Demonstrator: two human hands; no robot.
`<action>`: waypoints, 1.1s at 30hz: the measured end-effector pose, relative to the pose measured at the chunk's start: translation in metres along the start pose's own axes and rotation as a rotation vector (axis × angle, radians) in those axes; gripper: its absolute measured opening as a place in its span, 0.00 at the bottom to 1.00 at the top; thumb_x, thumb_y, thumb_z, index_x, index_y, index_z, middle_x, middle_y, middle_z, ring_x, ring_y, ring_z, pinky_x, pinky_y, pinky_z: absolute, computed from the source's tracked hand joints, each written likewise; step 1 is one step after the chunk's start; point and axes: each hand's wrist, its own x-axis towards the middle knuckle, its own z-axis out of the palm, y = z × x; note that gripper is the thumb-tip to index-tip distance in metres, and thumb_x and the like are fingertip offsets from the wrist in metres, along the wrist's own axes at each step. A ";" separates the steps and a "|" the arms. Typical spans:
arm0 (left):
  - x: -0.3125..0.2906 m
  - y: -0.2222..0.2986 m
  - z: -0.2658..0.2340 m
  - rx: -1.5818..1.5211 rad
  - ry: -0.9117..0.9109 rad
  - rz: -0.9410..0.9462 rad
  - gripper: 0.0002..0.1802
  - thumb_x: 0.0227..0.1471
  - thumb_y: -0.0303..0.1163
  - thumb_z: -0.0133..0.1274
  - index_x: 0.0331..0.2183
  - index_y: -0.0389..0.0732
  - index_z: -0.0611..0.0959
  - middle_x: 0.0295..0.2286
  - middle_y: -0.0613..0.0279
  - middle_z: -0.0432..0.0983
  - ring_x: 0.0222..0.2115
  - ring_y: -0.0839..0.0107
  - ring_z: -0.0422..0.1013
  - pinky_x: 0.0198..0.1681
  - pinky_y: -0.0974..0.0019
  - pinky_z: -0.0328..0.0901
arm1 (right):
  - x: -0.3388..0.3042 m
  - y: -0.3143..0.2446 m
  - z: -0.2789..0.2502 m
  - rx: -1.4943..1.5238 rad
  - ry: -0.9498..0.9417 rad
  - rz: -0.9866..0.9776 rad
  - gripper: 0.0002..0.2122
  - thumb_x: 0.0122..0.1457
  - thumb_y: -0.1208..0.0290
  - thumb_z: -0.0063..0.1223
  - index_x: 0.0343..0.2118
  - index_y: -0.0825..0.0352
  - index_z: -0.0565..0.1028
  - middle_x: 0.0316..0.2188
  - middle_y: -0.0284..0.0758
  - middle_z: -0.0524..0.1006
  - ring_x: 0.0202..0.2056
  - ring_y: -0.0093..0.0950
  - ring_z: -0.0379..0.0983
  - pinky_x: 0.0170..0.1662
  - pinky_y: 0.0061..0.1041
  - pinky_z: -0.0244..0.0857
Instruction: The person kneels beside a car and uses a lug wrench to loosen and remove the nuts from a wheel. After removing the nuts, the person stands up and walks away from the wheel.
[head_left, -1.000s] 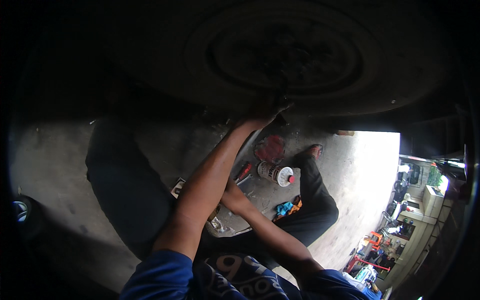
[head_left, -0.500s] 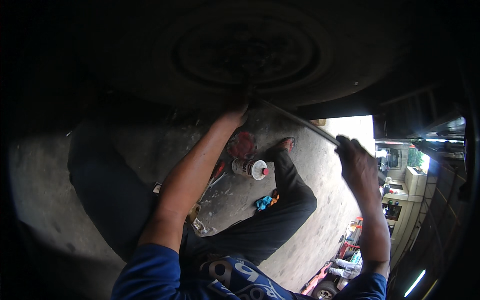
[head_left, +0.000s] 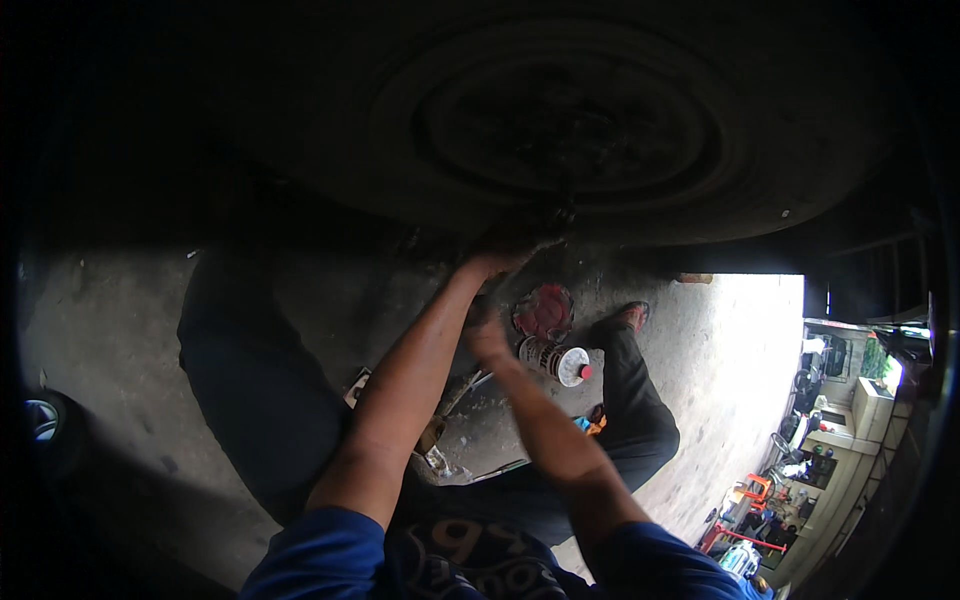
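A large dark wheel (head_left: 570, 130) hangs overhead, its hub deep in shadow. My left hand (head_left: 515, 240) reaches up to the lower part of the wheel; darkness hides its fingers and anything in them. Motion smears my right hand (head_left: 487, 330), which is low beside my left forearm, so its grip is unclear. Right of it are a red round shallow thing (head_left: 545, 312) and a white bottle (head_left: 553, 362) with dark print and a red cap. A thin rod (head_left: 500, 470) shows between my forearms, near my leg.
My bent legs (head_left: 640, 400) frame the concrete floor (head_left: 720, 370). Blue and orange cloth (head_left: 590, 422) lies by my right leg. Small crumpled items (head_left: 435, 465) sit beside my left forearm. Another wheel (head_left: 50, 425) stands far left. Equipment, including an orange chair (head_left: 757, 490), fills the right background.
My right hand has left the long metal bar it gripped at the right and come down to the middle. The bar no longer spans from the wheel. The view has shifted.
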 end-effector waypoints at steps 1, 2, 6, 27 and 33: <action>0.000 0.002 0.000 -0.001 0.027 0.054 0.28 0.54 0.46 0.56 0.51 0.38 0.75 0.47 0.55 0.76 0.44 0.64 0.72 0.50 0.63 0.64 | -0.012 -0.042 0.022 0.120 -0.097 0.043 0.23 0.58 0.68 0.53 0.57 0.66 0.63 0.53 0.38 0.71 0.53 0.34 0.67 0.58 0.29 0.61; 0.000 0.003 0.000 0.000 0.039 0.078 0.28 0.55 0.46 0.55 0.51 0.37 0.75 0.47 0.54 0.75 0.45 0.64 0.72 0.50 0.62 0.64 | -0.027 -0.081 0.027 0.226 -0.164 -0.052 0.24 0.58 0.68 0.52 0.56 0.68 0.63 0.53 0.41 0.70 0.53 0.36 0.67 0.58 0.30 0.59; 0.002 0.009 0.014 -0.285 -0.041 -0.150 0.28 0.58 0.45 0.52 0.53 0.35 0.72 0.48 0.52 0.74 0.46 0.62 0.72 0.51 0.60 0.64 | -0.089 -0.213 -0.034 0.140 -0.293 0.390 0.26 0.62 0.63 0.51 0.56 0.76 0.61 0.50 0.54 0.71 0.54 0.42 0.67 0.58 0.35 0.57; 0.017 -0.025 0.025 -0.211 0.289 0.080 0.27 0.56 0.48 0.54 0.48 0.36 0.77 0.44 0.57 0.75 0.43 0.69 0.70 0.50 0.65 0.63 | 0.029 -0.067 -0.407 -1.406 0.180 -0.165 0.18 0.56 0.78 0.42 0.51 0.72 0.69 0.49 0.54 0.71 0.51 0.47 0.68 0.57 0.42 0.60; 0.005 0.001 -0.009 0.078 0.075 0.086 0.26 0.53 0.51 0.55 0.45 0.40 0.80 0.43 0.55 0.78 0.44 0.62 0.72 0.49 0.61 0.63 | 0.047 0.041 -0.126 -0.639 -0.076 0.242 0.27 0.54 0.70 0.49 0.58 0.72 0.63 0.46 0.52 0.74 0.45 0.45 0.73 0.49 0.41 0.66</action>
